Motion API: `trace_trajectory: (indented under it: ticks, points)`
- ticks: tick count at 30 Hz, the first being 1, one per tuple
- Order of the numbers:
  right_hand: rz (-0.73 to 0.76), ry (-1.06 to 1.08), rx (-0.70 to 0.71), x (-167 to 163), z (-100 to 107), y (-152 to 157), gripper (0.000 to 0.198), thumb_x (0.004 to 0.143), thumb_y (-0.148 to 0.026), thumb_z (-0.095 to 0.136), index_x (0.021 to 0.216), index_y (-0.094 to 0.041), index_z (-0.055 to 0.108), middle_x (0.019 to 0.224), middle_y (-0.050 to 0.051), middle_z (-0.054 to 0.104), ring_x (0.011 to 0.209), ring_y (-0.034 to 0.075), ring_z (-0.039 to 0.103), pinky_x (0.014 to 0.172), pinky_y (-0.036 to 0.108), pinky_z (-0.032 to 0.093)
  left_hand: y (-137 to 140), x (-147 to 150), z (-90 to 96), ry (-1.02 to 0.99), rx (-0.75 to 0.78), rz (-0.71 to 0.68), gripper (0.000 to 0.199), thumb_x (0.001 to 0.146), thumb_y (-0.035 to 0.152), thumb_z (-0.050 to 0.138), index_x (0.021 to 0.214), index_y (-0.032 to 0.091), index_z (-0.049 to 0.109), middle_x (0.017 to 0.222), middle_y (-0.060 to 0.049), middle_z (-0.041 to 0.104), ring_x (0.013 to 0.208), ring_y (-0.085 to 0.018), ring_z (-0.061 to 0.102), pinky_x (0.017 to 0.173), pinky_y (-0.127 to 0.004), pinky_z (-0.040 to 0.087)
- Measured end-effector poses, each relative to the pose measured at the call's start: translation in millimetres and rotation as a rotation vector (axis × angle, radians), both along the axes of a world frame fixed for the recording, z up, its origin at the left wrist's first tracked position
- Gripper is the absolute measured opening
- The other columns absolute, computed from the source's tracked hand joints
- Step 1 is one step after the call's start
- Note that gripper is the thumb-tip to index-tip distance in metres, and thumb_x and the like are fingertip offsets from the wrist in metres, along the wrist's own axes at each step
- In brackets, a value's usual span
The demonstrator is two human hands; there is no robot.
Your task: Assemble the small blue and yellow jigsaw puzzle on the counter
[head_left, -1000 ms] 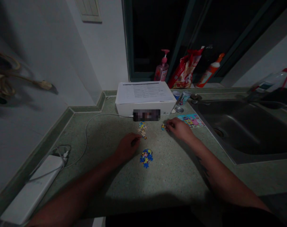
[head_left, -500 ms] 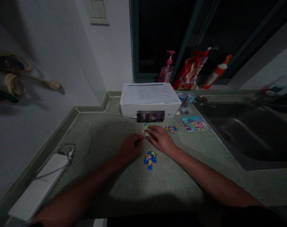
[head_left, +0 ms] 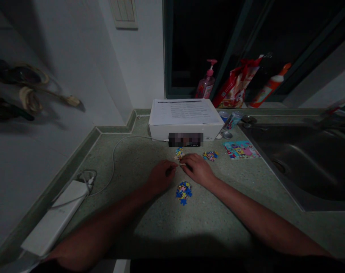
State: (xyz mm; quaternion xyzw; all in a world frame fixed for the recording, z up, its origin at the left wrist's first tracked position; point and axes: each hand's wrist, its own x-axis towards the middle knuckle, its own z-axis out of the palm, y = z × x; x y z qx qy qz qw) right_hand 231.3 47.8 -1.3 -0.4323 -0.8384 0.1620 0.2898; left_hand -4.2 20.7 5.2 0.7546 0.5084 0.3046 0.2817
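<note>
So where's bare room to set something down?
The counter is bare between the cable and left hand, between the right arm, card and sink, and in shadow between the arms, this side of the blue pile. Crowded: around the right hand, with two more piles, up to the box.

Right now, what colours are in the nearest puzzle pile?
The puzzle pile is mostly blue, with some yellow and pink; best in the head view.

The right hand has left the puzzle pieces right of centre, uncovering them. It is now mid-frame, near the left hand.
</note>
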Motion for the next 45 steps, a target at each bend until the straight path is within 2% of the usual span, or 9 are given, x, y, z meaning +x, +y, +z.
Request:
trace_trajectory:
  ticks: [7,14,19,23,29,35,38,41,45]
  points:
    - [-0.136,0.045,-0.039,7,-2,3,0.024,0.107,-0.029,0.061,0.113,-0.03,0.084,0.115,0.01,0.087,0.112,0.034,0.079,0.104,0.054,0.061,0,-1,0.0,0.008,0.009,-0.014,0.023,0.102,0.014,0.063,0.115,0.023,0.08,0.111,-0.008,0.082,0.108,-0.027,0.077,0.104,-0.043,0.062]
    - [-0.281,0.307,-0.177,13,-12,15,0.018,0.098,-0.036,0.069,0.106,-0.029,0.084,0.099,0.007,0.087,0.09,0.028,0.079,0.086,0.044,0.064,2,1,2.2,-0.007,-0.015,0.018,0.022,0.099,0.012,0.066,0.113,0.023,0.08,0.109,-0.008,0.082,0.104,-0.026,0.078,0.101,-0.042,0.063]
    - [-0.288,0.534,-0.294,8,-14,16,0.018,0.091,-0.042,0.075,0.099,-0.028,0.082,0.095,0.007,0.087,0.086,0.026,0.08,0.085,0.044,0.066,3,5,8.7,-0.018,-0.078,0.039,0.021,0.099,0.016,0.069,0.116,0.021,0.08,0.11,-0.009,0.083,0.098,-0.025,0.079,0.096,-0.042,0.065]
    - [-0.257,0.655,-0.377,-2,-15,11,0.027,0.087,-0.054,0.08,0.096,-0.028,0.08,0.091,0.006,0.086,0.083,0.027,0.08,0.083,0.045,0.068,9,12,18.3,-0.051,-0.118,0.044,0.021,0.102,0.025,0.072,0.121,0.027,0.078,0.115,-0.006,0.084,0.097,-0.026,0.079,0.093,-0.045,0.066]
    - [-0.222,0.684,-0.447,-7,-15,8,0.039,0.084,-0.063,0.083,0.096,-0.026,0.078,0.089,0.006,0.084,0.082,0.026,0.079,0.082,0.042,0.067,24,30,23.3,-0.141,-0.22,0.03,0.017,0.101,0.019,0.075,0.11,0.034,0.077,0.11,0.002,0.087,0.101,-0.024,0.081,0.099,-0.042,0.066]
    - [-0.275,0.676,-0.417,1,-20,11,0.034,0.084,-0.059,0.084,0.092,-0.027,0.077,0.088,0.006,0.084,0.082,0.025,0.079,0.082,0.042,0.067,33,30,12.3,-0.176,-0.235,0.05,0.013,0.098,0.012,0.073,0.103,0.024,0.077,0.102,-0.007,0.087,0.097,-0.024,0.083,0.096,-0.041,0.067]
    - [-0.279,0.678,-0.422,4,-23,13,0.034,0.084,-0.058,0.083,0.093,-0.026,0.078,0.085,0.005,0.083,0.079,0.024,0.078,0.077,0.04,0.066,32,22,9.7,-0.18,-0.236,0.045,0.012,0.101,0.018,0.068,0.103,0.025,0.078,0.103,-0.005,0.088,0.098,-0.025,0.083,0.096,-0.043,0.066]
    - [-0.275,0.671,-0.425,6,-23,13,0.037,0.084,-0.06,0.084,0.095,-0.026,0.078,0.084,0.005,0.083,0.076,0.024,0.077,0.074,0.04,0.065,29,18,8.6,-0.075,-0.15,0.032,0.015,0.105,0.023,0.065,0.104,0.03,0.079,0.107,-0.001,0.087,0.098,-0.025,0.082,0.094,-0.042,0.066]
    - [-0.288,0.643,-0.412,8,-21,12,0.038,0.085,-0.061,0.083,0.097,-0.025,0.08,0.085,0.006,0.083,0.077,0.026,0.077,0.076,0.042,0.065,25,21,8.0,0.09,-0.017,-0.035,0.015,0.101,0.016,0.069,0.101,0.026,0.081,0.11,-0.008,0.084,0.102,-0.028,0.079,0.098,-0.044,0.063]
